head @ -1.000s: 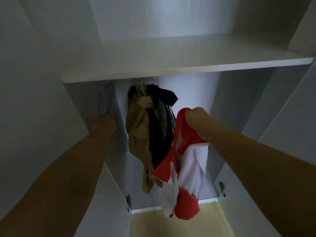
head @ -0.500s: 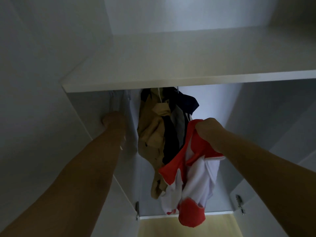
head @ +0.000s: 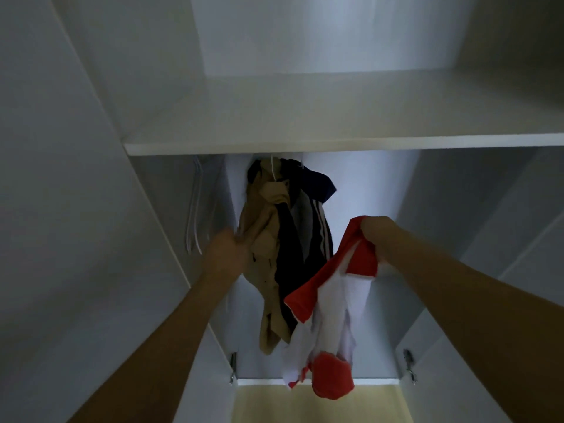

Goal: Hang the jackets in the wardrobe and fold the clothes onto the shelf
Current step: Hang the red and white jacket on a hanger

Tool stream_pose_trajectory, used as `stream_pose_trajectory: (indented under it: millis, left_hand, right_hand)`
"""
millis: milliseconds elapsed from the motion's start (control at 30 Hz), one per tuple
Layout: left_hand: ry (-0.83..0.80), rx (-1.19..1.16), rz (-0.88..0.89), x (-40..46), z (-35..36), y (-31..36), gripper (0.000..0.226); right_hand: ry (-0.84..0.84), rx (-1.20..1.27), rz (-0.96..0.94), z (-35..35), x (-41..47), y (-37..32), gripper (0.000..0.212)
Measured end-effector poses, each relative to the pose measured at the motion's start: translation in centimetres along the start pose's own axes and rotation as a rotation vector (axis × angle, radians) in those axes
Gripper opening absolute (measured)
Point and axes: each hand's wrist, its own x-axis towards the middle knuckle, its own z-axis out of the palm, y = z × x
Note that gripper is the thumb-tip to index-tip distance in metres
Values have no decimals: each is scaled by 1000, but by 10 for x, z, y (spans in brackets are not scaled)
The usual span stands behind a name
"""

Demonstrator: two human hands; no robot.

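Smooth matt white shelf [head: 335, 117], soft cloth jackets [head: 274, 239], shiny metal hinges [head: 408, 364].

Head view faces close into wardrobe [head: 91, 209].

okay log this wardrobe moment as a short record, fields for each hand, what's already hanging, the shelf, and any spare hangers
right hand: right hand grips the red and white jacket, which dangles below it, not yet on a hanger
left hand: left hand, blurred, at the left edge of the tan jacket; grip cannot be told
already hanging: tan jacket and navy striped jacket, side by side under the shelf
shelf: white shelf, nothing visible on it
spare hangers: thin empty hangers at the left wall
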Motion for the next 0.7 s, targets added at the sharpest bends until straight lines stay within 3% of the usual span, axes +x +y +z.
stream_pose_trajectory:
  millis: [167, 267, 367, 567, 700]
  left_hand:
    - [-134, 123, 121, -104, -30, 46, 34]
    - [-178, 164, 190, -158, -55, 82, 30]
    - [-235, 166, 239, -201, -74, 113, 22]
    - [-335, 156, 352, -244, -71, 159, 28]
    - [-366, 141, 398, -248, -48, 156, 27]
  right_hand:
    - [-35, -2, 41, -46, 6, 29, 8]
    - [22, -103, -45, -68, 10, 42, 33]
    - [14, -244, -163, -88, -5, 47, 42]
    - [-94, -433, -228, -114, -52, 45, 32]
    - [-100, -529, -290, -126, -81, 35, 31]
